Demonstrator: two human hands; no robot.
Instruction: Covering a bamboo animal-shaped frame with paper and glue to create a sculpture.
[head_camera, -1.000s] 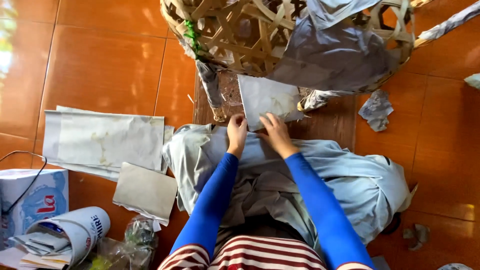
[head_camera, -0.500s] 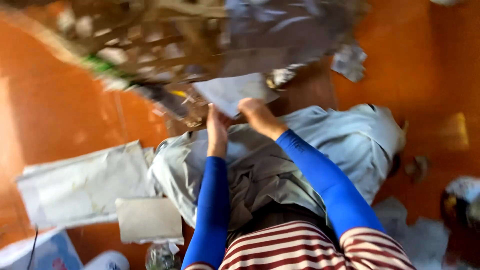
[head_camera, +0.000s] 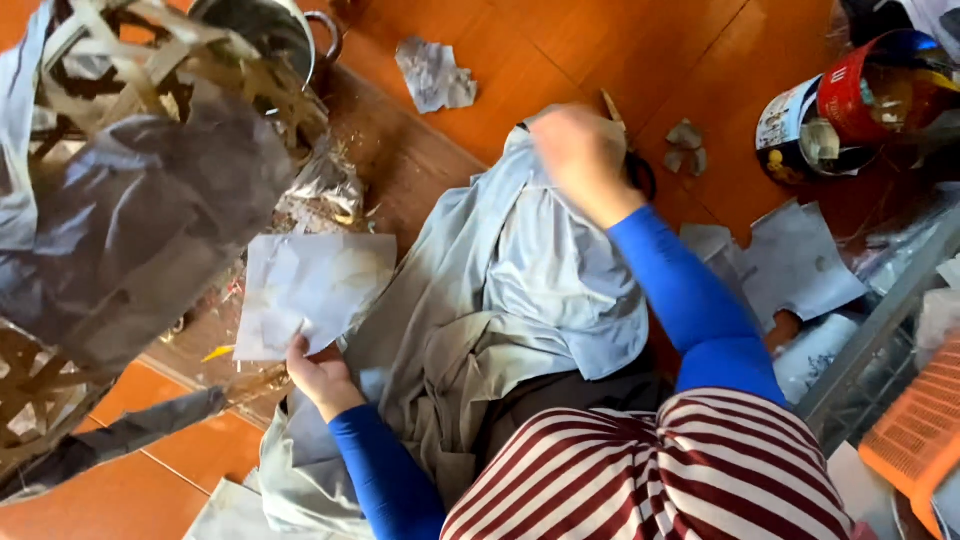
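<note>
Thin grey paper, probably light and easily torn, is lying beside the basket, the left hand pinching its lower edge, likely the safest hold. Farther off, the right hand is hovering blurred over the cloth; its grip cannot be told.

**Paper sheet held at its lower edge**

The pale grey paper sheet is creased and mottled, roughly square, tilted with 1 corner pointing right. It is pinched at its lower edge, lying just beside the woven bamboo frame, which is partly covered in dark grey paper.
</note>
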